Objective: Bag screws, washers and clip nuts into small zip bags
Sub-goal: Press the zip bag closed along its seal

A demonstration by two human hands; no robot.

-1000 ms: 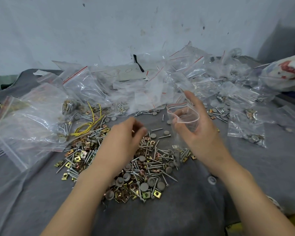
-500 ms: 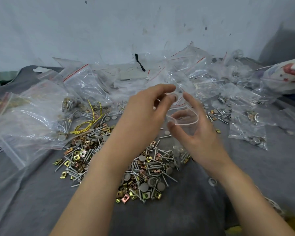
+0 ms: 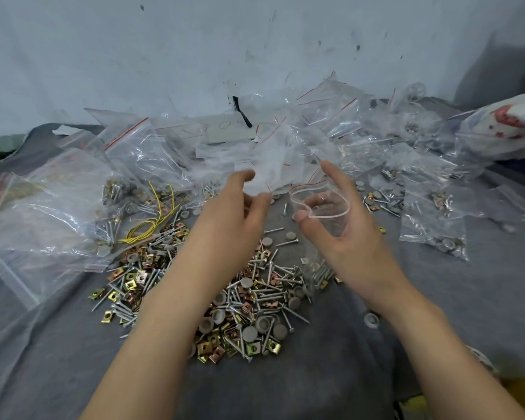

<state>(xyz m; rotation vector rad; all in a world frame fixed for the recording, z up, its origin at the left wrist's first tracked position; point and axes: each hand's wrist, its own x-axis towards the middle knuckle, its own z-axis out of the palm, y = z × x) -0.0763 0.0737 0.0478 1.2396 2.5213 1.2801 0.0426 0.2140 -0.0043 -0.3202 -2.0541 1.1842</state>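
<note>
The right hand (image 3: pixel 346 237) is gripping one small zip bag (image 3: pixel 331 216), fingers spreading its mouth. The left hand (image 3: pixel 228 216) is hovering just beside it, fingers curled; can't tell if they're grasping anything.

I see a grey cloth (image 3: pixel 346 374) as the work surface. On it lies a heap of screws, washers and clip nuts (image 3: pixel 249 313). Behind the heap sprawl clear zip bags (image 3: pixel 164 165); behind-left of it, a yellow wire (image 3: pixel 152 219); right of it, a lone washer (image 3: pixel 371 319).
</note>
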